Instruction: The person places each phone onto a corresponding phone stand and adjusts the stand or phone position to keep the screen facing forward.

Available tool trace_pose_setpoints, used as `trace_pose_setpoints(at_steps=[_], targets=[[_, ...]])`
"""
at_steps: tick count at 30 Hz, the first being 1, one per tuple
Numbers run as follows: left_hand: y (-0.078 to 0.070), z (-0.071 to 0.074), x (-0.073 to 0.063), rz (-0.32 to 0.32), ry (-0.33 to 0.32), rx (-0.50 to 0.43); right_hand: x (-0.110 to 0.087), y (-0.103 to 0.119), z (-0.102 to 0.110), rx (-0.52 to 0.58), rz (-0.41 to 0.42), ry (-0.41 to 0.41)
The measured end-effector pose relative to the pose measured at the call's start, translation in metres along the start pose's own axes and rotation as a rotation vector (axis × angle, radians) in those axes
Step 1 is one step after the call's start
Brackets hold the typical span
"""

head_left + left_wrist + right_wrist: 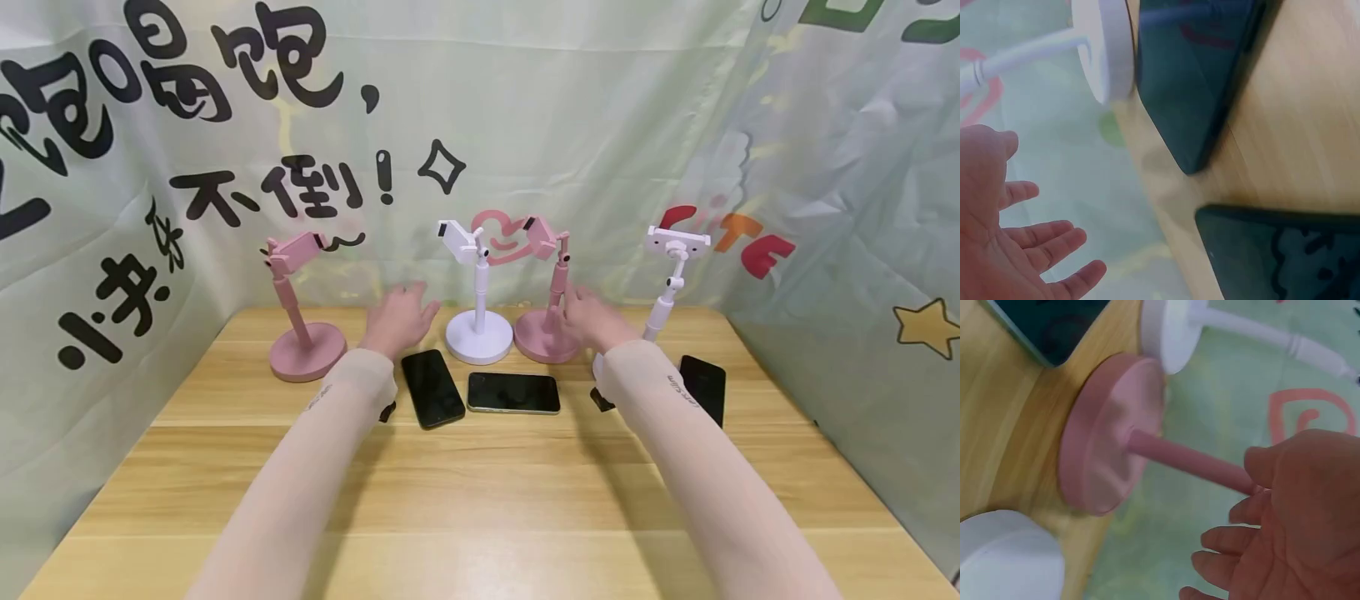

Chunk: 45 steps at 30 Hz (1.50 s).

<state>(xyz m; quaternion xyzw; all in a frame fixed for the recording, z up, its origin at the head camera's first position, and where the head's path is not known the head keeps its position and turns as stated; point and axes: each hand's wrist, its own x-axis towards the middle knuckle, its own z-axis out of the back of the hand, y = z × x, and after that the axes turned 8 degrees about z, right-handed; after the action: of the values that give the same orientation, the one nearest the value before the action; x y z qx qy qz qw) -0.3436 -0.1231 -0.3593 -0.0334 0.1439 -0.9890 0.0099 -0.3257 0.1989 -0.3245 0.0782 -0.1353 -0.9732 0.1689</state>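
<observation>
In the head view my left hand (pixel 400 321) hovers left of the white phone stand (pixel 480 337), above the back of the table. Its fingers are spread in the left wrist view and hold nothing. My right hand (pixel 595 319) is beside the pole of the pink phone stand (pixel 546 337) in the middle. In the right wrist view, its thumb lies near the pole (pixel 1188 461) with the fingers loosely extended; contact is unclear. A black phone (pixel 433 388) lies slantwise near my left wrist, and a second phone (pixel 513 392) lies crosswise before the two middle stands.
Another pink stand (pixel 307 352) is at the left. A white stand (pixel 660 312) at the right is partly hidden by my right arm, beside a black phone (pixel 703 387). A printed cloth (pixel 592 108) hangs behind and around the wooden table (pixel 480 517).
</observation>
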Motion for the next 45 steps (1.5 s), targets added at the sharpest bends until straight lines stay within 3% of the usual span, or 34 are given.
trace_pose_setpoints(at_steps=[9, 16, 19, 23, 29, 37, 45], targets=[[-0.025, -0.005, -0.019, -0.107, -0.033, -0.005, -0.026, 0.003, 0.006, 0.025, 0.042, -0.009], [-0.046, -0.015, -0.036, -0.201, -0.024, -0.087, -0.06, -0.001, 0.003, 0.104, 0.197, -0.004], [-0.06, -0.016, -0.041, -0.264, -0.025, -0.129, -0.075, -0.006, 0.005, 0.133, 0.256, -0.039], [-0.078, -0.017, -0.047, -0.355, 0.0, -0.171, -0.095, -0.013, 0.015, 0.151, 0.273, -0.098], [-0.097, -0.026, -0.056, -0.464, 0.084, -0.281, -0.124, -0.023, 0.022, 0.288, 0.293, -0.224], [-0.111, -0.043, -0.064, -0.486, 0.178, -0.42, -0.128, -0.037, 0.016, 0.331, 0.286, -0.304], [-0.123, -0.06, -0.069, -0.518, 0.21, -0.477, -0.135, -0.057, 0.026, 0.293, 0.232, -0.385]])
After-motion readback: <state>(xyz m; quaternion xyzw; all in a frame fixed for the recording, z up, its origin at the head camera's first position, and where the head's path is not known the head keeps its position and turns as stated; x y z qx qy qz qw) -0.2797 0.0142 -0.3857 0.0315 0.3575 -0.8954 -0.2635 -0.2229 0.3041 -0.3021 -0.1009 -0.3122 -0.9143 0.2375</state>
